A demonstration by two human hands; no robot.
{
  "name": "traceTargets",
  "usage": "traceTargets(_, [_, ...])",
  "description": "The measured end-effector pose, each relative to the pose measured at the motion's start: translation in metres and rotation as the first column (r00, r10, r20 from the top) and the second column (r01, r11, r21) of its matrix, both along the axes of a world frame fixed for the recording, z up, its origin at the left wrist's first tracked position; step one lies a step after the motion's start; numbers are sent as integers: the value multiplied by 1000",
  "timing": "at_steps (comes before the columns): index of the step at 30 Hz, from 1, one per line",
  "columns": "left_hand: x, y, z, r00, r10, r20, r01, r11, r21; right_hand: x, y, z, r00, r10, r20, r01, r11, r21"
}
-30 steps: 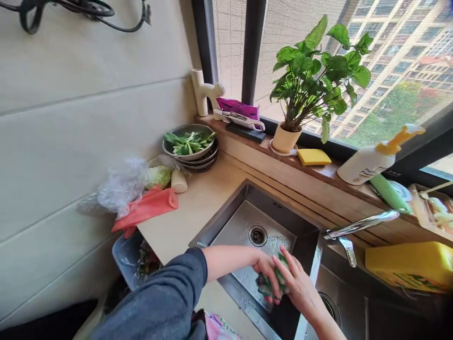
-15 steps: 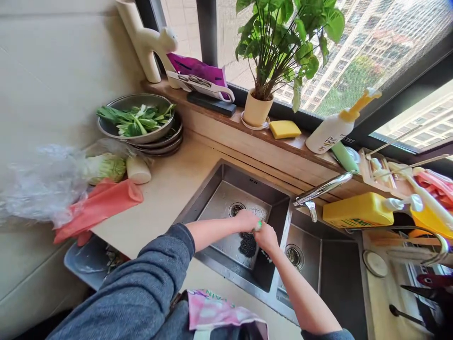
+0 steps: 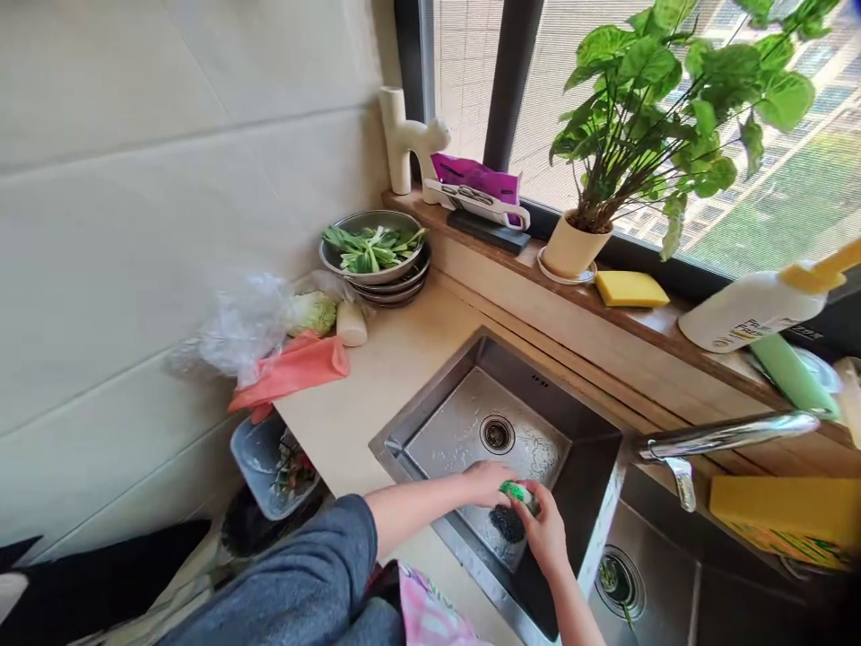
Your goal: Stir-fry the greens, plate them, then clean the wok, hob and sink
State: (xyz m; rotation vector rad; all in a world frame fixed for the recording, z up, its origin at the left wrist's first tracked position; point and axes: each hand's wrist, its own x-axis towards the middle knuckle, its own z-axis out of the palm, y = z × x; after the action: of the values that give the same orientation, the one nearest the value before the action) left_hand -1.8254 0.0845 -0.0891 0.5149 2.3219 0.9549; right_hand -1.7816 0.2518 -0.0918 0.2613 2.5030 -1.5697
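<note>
Over the left basin of the steel sink (image 3: 430, 404), my two hands meet around a small bright-green and whitish thing (image 3: 517, 491); its kind is unclear. My left hand (image 3: 485, 483) is closed at its left side, with fingertips partly hidden. From the right, the fingers of my right hand (image 3: 546, 525) pinch it. Just under the hands, a dark, rough-textured clump (image 3: 507, 524) lies on the wet basin floor. The drain (image 3: 497, 434) shows beyond my left hand.
A chrome faucet (image 3: 730, 437) reaches over the sink from the right. Bowls with leafy greens (image 3: 374, 249), a cabbage (image 3: 313, 312) and a red rubber glove (image 3: 296, 368) are on the left counter. A grey-blue bin (image 3: 259, 467) hangs below its edge. A potted plant (image 3: 577, 247) and yellow sponge (image 3: 630, 289) line the sill.
My view has swung left, so things sit further right and the bin shows more. My hands have parted slightly, exposing more of the green and whitish thing.
</note>
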Motion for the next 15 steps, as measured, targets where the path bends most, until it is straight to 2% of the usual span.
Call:
traceTargets(4, [18, -23, -11, 976, 165, 141, -175, 983, 57, 4, -18, -15, 989, -44, -140, 53, 997, 55])
traceTargets(8, [33, -31, -11, 923, 295, 246, -338, 929, 153, 11, -32, -19, 975, -69, -211, 81, 996, 49])
traceTargets(10, [34, -37, -3, 888, 390, 245, -437, 880, 183, 10, -32, -18, 975, -112, -190, 119, 992, 29])
traceTargets(12, [26, -56, 12, 837, 511, 195, -543, 819, 185, 7, -26, -15, 982, -153, -108, 153, 988, -11])
traceTargets(15, [-4, -116, 43, 738, 673, 33, -668, 724, 173, 7, -14, -11, 988, -132, 85, 141, 984, -105])
